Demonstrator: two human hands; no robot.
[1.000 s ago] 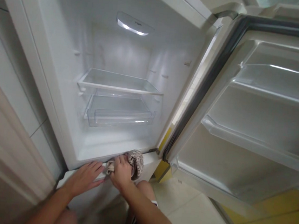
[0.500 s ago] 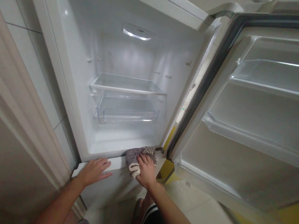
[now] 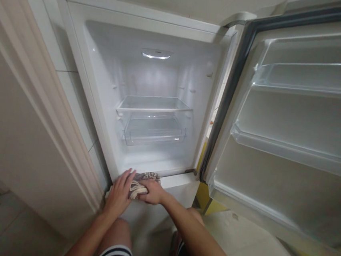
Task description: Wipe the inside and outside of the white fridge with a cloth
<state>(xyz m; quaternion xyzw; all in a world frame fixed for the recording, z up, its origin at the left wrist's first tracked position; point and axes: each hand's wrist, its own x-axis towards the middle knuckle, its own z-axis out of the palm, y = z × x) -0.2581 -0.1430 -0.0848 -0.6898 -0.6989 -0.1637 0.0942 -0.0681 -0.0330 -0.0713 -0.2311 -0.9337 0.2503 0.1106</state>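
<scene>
My right hand grips a folded grey-brown patterned cloth with a pale underside. The cloth lies on the front ledge below the opening of a white fridge. Close against its left end is my left hand, fingers stretched out over the ledge's left part; whether it presses on the cloth cannot be made out. Inside the fridge are a glass shelf and, under it, a clear drawer. Neither bears any food.
The fridge door stands wide open at the right, with clear door shelves. A pale door frame and a tiled wall run close along the left. A lit lamp is at the fridge's top.
My right hand has slid the cloth left along the ledge, up to my left hand. The left hand has turned fingers-upward. The camera view has shifted, showing more of the fridge's top.
</scene>
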